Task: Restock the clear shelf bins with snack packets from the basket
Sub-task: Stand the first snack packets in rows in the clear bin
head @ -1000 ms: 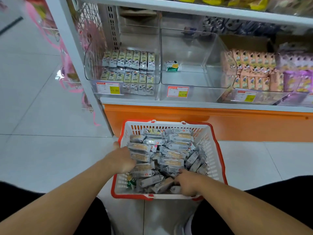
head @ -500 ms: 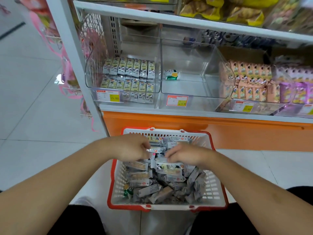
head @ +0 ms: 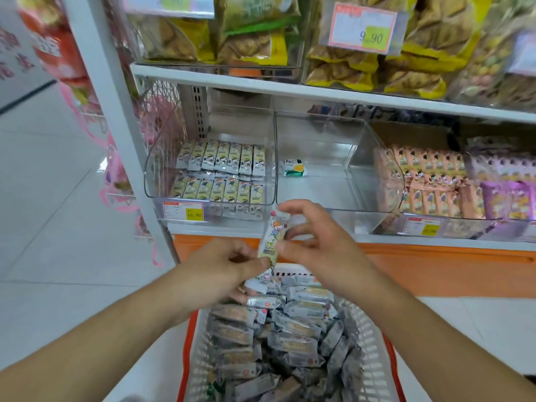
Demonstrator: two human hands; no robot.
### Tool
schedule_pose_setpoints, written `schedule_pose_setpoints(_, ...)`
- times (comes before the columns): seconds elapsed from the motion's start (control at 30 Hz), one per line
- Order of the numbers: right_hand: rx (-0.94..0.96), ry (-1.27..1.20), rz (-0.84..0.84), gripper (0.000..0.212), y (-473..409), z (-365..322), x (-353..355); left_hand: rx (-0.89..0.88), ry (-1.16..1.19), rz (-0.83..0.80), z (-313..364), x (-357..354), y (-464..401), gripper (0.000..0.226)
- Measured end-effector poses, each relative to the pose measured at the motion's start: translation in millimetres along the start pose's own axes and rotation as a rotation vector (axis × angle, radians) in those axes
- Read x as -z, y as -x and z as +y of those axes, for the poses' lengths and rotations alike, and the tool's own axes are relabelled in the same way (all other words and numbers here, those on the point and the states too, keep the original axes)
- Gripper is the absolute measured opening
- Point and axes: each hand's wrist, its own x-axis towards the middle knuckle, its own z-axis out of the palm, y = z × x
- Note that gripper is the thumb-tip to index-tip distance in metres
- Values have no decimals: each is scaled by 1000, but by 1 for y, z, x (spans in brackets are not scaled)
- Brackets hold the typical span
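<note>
A white-and-red basket (head: 374, 355) on the floor is heaped with silver snack packets (head: 293, 338). Above it I hold one yellow-and-white cartoon packet (head: 272, 239) upright between both hands. My left hand (head: 223, 271) pinches its lower end and also grips more packets underneath. My right hand (head: 313, 242) pinches the packet's top and side. The middle clear bin (head: 356, 158) holds a single packet (head: 294, 168). The left clear bin (head: 162, 169) has rows of matching packets (head: 223, 172).
Bins at the right hold pink packets (head: 429, 181) and purple packets (head: 510, 187). The shelf above carries yellow snack bags (head: 348, 62) and a price tag (head: 364, 27). An orange base panel (head: 435, 268) runs under the shelf. White floor tiles (head: 58, 227) lie to the left.
Both hands have risen out of the basket with packets and now hold one upright in front of the bins. The view has tilted up and moved closer to the shelf.
</note>
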Motion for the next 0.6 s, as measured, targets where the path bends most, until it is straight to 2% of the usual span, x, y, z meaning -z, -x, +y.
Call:
schedule_pose_setpoints(0.07, 138, 230, -40, 68, 2, -5, -5, -7, 69, 22, 3, 5, -2, 31)
schedule_pose_setpoints(0.17, 203, 385, -41, 91, -1, -9, -14, -29, 108, 6, 6, 10, -5, 35)
schedule_pose_setpoints(0.37, 149, 336, 48, 77, -12, -17, -20, -35, 66, 40, 16, 21, -3, 40)
schedule_pose_setpoints(0.43, 127, 323, 81, 74, -19, -25, -20, -100, -100, 147, 23, 34, -2, 39)
schedule_pose_setpoints(0.53, 128, 302, 98, 68, -46, -48, -22, -251, -507, 403, 27, 69, -3, 36)
schedule_pose_setpoints(0.6, 131, 307, 98, 67, -79, -62, -30, -223, -693, 485, 22, 93, -5, 45)
